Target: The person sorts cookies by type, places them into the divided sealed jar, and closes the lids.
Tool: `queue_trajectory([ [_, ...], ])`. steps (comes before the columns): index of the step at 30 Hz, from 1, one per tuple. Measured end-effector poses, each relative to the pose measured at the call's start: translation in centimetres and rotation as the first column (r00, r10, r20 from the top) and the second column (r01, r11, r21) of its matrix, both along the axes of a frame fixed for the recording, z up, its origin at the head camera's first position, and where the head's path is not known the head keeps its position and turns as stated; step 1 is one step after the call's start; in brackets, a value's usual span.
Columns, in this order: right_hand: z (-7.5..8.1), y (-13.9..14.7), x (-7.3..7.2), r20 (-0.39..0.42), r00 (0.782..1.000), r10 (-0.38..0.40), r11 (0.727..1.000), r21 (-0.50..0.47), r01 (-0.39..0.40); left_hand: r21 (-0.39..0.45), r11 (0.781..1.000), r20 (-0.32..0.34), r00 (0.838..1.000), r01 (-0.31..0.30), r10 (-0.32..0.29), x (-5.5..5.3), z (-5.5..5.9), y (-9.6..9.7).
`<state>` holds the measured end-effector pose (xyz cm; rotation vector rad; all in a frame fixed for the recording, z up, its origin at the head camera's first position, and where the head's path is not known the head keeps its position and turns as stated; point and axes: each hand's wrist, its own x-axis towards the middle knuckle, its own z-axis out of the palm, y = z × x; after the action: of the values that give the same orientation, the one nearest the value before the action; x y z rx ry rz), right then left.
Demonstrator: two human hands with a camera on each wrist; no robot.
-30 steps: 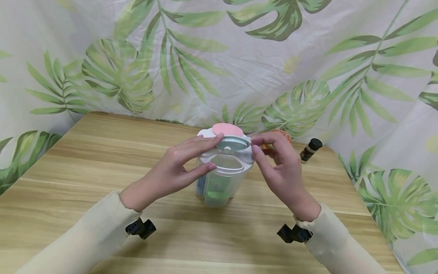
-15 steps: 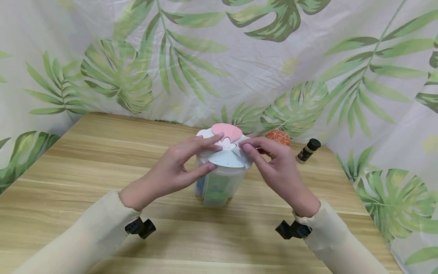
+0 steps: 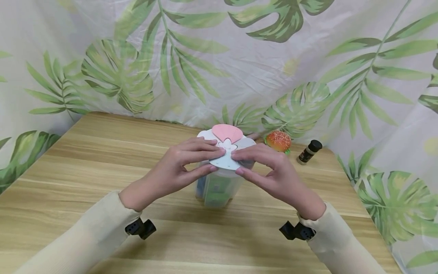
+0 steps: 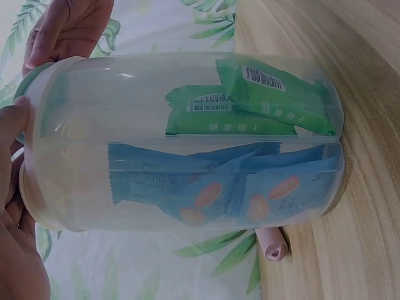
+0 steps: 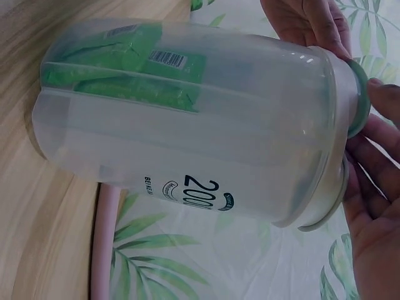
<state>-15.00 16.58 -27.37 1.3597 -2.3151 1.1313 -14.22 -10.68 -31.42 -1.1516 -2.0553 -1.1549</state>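
A clear divided storage jar [image 3: 219,190] stands upright on the table. Green-wrapped snack packets [image 4: 275,94] and blue-wrapped packets [image 4: 212,181] lie in separate compartments. Its lid has petal-like flaps; the pink flap [image 3: 227,132] at the back and the pale front flap [image 3: 224,160] lie flat. My left hand [image 3: 184,160] rests on the lid's left side with extended fingers, thumb at the rim. From the right, my right hand [image 3: 273,167] presses its fingers onto the front flap, thumb against the front edge. Both hands partly cover the lid.
Behind and right of the jar sits a toy hamburger [image 3: 278,141]. Farther right stands a small black-capped shaker bottle [image 3: 308,153]. A pink rod-like thing [image 5: 106,237] lies behind the jar. Leaf-patterned cloth [image 3: 191,57] hangs at the table's back edge.
The raised front flap has come down flat over its opening. My right hand has moved left and forward onto it, uncovering the hamburger. My left hand stays at the lid, fingers slightly lower.
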Motion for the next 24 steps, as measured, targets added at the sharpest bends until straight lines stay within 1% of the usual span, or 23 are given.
queue_trajectory([
  [4, -0.03, 0.19, 0.0, 0.004, 1.0, 0.012, 1.0, 0.005, -0.012, -0.009, 1.0, -0.007, 1.0, 0.003, -0.003, -0.14, -0.07, -0.08],
  [7, -0.11, 0.23, -0.14, -0.016, 1.0, 0.023, 1.0, -0.008, -0.023, -0.021, 1.0, -0.006, 1.0, 0.006, -0.006, -0.2, -0.1, -0.15],
  [13, -0.23, 0.35, -0.33, -0.036, 0.999, 0.03, 1.0, -0.006, -0.03, -0.038, 0.999, 0.021, 1.0, 0.006, -0.005, -0.09, -0.09, -0.29],
  [18, -0.32, 0.41, -0.24, -0.025, 1.0, 0.016, 1.0, 0.0, -0.016, -0.035, 0.999, 0.035, 0.999, 0.011, -0.01, -0.06, -0.15, -0.27],
  [24, -0.43, 0.39, -0.08, -0.014, 1.0, 0.015, 1.0, 0.001, -0.015, -0.024, 1.0, 0.02, 1.0, 0.018, -0.017, -0.21, -0.19, -0.25],
])
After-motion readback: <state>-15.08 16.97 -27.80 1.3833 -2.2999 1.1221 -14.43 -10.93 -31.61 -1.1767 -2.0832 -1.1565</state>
